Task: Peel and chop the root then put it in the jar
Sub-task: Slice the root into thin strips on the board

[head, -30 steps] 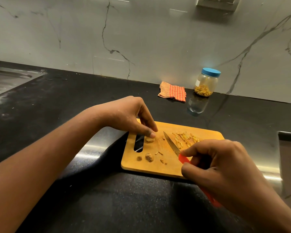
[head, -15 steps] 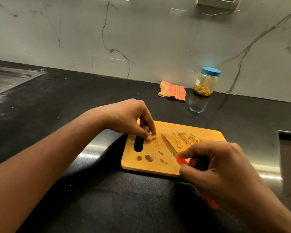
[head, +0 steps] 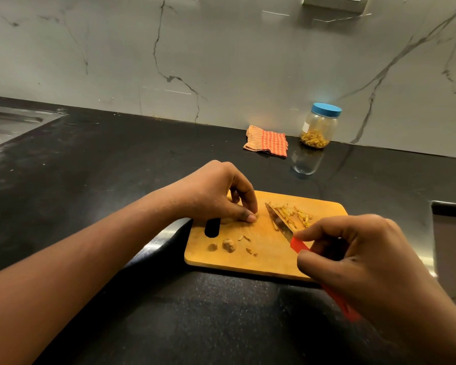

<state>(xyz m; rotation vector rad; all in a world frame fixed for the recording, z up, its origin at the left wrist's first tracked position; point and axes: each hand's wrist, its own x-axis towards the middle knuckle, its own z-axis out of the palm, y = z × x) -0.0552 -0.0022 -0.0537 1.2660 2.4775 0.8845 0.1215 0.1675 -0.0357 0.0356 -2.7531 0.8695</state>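
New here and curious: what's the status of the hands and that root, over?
Left hand pinches root piece on cutting board. Right hand grips knife, blade beside chopped strips. Jar lidded by the wall, over.

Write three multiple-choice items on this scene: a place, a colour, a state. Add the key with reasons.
1. Where does the clear plastic jar with the blue lid stand?
A. in a sink
B. on the black stone counter beside the orange checked cloth
C. on a shelf

2. The steel-bladed knife in the right hand has a handle coloured:
A. black
B. red
C. green

3. The left hand is:
A. pinching a small root piece on the wooden cutting board
B. flat and empty
C. gripping a spoon

Key: B, the jar stands next to the cloth; B, red shows below the hand; A, fingertips close on the piece.
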